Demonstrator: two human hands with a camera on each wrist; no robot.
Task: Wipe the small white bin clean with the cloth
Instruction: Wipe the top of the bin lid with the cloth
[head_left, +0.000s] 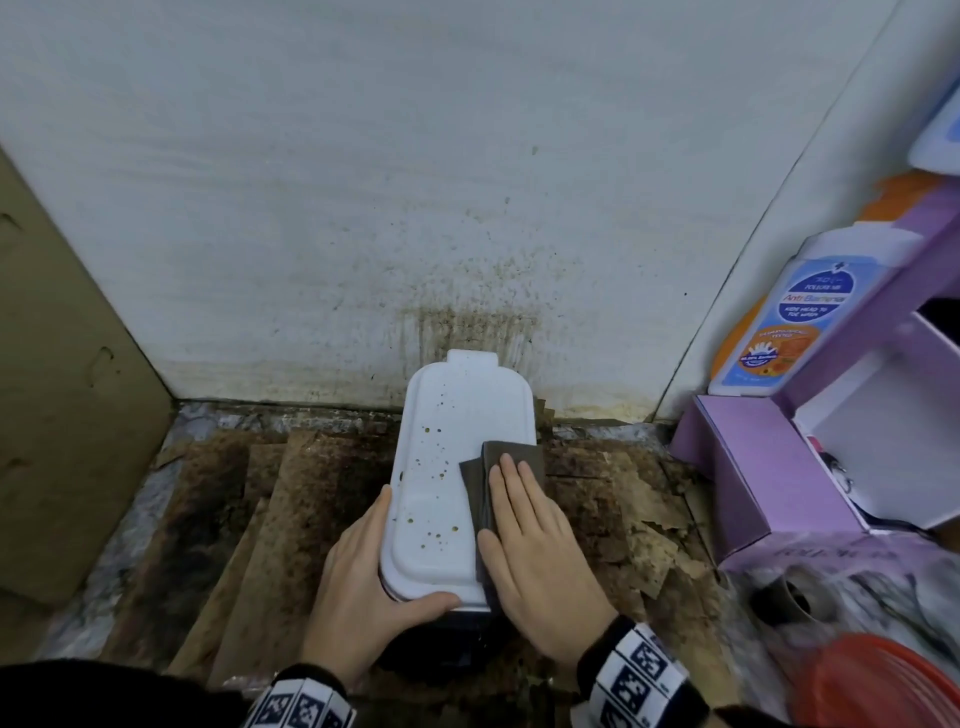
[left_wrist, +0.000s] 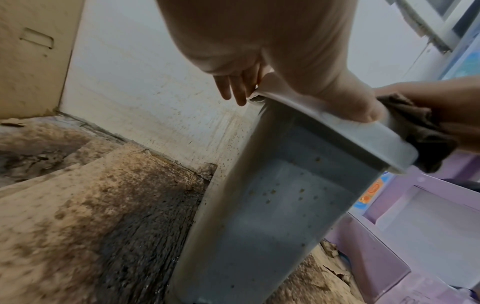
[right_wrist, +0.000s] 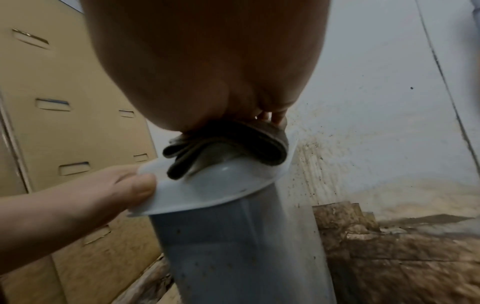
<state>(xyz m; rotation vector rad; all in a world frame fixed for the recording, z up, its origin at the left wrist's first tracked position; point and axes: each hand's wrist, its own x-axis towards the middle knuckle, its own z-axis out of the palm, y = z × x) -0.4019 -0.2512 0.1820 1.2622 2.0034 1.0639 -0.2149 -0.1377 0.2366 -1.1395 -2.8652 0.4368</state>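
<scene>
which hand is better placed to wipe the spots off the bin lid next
Right. The right hand already presses the cloth flat on the lid beside the spots, while the left hand steadies the lid's near edge.

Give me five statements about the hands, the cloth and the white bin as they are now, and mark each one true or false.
1. The right hand presses the cloth flat on the bin's lid. True.
2. The left hand hangs free of the small white bin. False: it grips the lid's near left edge, thumb on the front rim.
3. The lid's left part carries brownish spots. True.
4. The cloth is bright yellow. False: it is dark grey-brown.
5. The bin stands out in the open, away from any wall. False: it stands close to the stained white wall.
</scene>
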